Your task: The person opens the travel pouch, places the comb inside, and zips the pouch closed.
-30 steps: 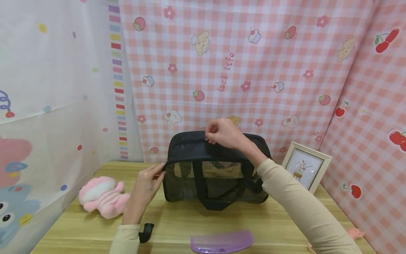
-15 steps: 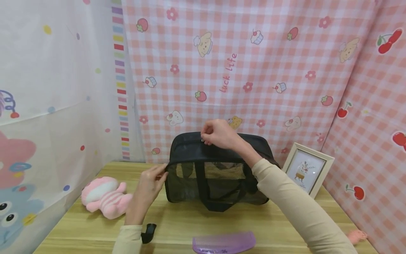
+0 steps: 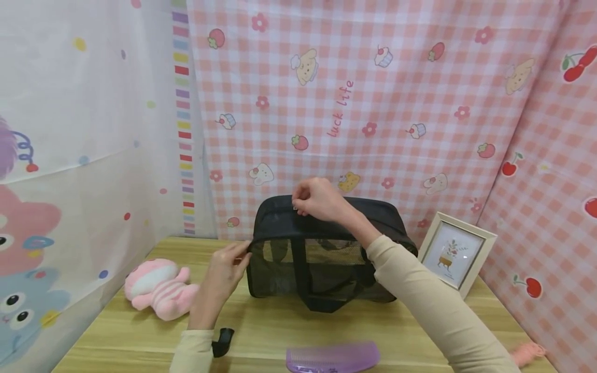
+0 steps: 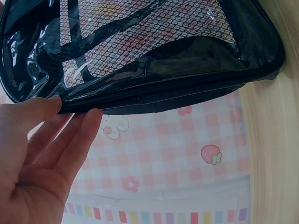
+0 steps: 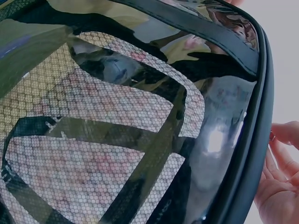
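Observation:
A black bag [image 3: 275,272] with see-through panels, mesh and dark strap handles stands upright on the table. On its top, left of the middle, my right hand [image 3: 322,199] pinches the small metal zipper pull [image 3: 295,207] between thumb and forefinger. My left hand [image 3: 221,274] holds the bag's upper left corner. In the left wrist view, the left thumb and fingers [image 4: 86,133] pinch the dark piped edge of the bag [image 4: 140,91]. The right wrist view has the clear panel of the bag [image 5: 217,116] up close, with the right hand [image 5: 280,182] beyond its edge.
A pink plush toy [image 3: 163,290] lies at left, beside the left forearm. In front are a small black curved object [image 3: 223,342] and a purple comb [image 3: 333,357]. A picture frame [image 3: 457,254] leans behind the right arm; a coral yarn-like bundle [image 3: 527,354] lies at the right edge.
My right hand has slid the zipper pull a little to the left along the bag's top. The left hand keeps its hold on the corner. The head view has shifted slightly.

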A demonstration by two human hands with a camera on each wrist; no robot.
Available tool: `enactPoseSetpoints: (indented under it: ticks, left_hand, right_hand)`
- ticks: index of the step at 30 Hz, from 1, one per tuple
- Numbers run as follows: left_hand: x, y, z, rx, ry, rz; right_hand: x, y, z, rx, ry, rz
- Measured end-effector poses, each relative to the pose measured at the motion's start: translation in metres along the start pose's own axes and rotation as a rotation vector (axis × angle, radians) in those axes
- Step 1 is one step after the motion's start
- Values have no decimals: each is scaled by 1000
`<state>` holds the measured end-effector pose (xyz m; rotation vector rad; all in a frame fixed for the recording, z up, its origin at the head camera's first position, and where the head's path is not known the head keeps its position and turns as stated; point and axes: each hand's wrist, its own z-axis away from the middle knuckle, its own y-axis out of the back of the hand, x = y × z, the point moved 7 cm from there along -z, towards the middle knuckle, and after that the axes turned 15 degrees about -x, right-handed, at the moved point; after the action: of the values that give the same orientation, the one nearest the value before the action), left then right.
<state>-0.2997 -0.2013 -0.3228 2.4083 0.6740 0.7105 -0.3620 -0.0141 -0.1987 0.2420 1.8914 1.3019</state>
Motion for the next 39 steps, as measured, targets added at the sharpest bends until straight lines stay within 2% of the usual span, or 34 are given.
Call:
enactPoseSetpoints:
  ticks: [6,12,22,29,34,39]
  left_hand:
    - [1,0,-2,-14,6,19]
    - [-1,-2,2,-2,16,10]
    - [-1,-3,1,5,-13,-16]
    - [-1,1,2,16,-24,-23]
    - [0,0,1,3,-15,-10]
    - [1,0,0,-13,-9,-2]
  right_hand:
    - [-1,-2,-5,7,2,-13]
    - [-1,-9,-8,1,20,-34]
    - [5,-18,2,-47,-9,-72]
    - [5,-21,8,-51,-21,-107]
    - [7,-21,26,-11,-32,-130]
    - [3,-22,60,55,25,-170]
